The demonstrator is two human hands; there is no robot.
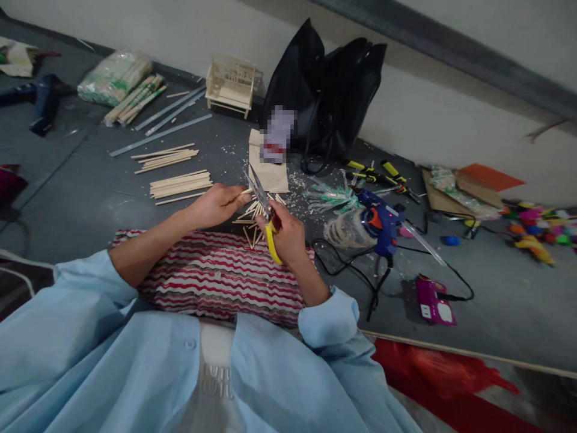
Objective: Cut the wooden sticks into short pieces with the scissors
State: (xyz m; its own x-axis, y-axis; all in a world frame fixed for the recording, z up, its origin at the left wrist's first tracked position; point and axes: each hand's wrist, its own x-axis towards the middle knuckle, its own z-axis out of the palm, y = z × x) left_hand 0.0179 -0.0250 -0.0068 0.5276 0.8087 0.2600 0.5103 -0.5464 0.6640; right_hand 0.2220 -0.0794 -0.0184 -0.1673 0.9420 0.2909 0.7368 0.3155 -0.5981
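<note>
My right hand (287,231) is closed round the yellow handles of a pair of scissors (260,187), whose blades point up and to the left, slightly apart. Pinched in my left hand (220,204) is a thin wooden stick (246,192), its end close to the blades. Below the blades lies a pile of short cut sticks (255,211) on the grey table. Longer sticks (180,183) lie in two rows left of my left hand. Both forearms are above a red-and-white striped cushion (220,270).
A small wooden model bench (232,84) stands at the back beside a black bag (324,90). At right, a blue glue gun (381,219) rests by a clear plastic container (347,230), its cable running to a purple power strip (435,300). Metal rulers (162,135) lie at left.
</note>
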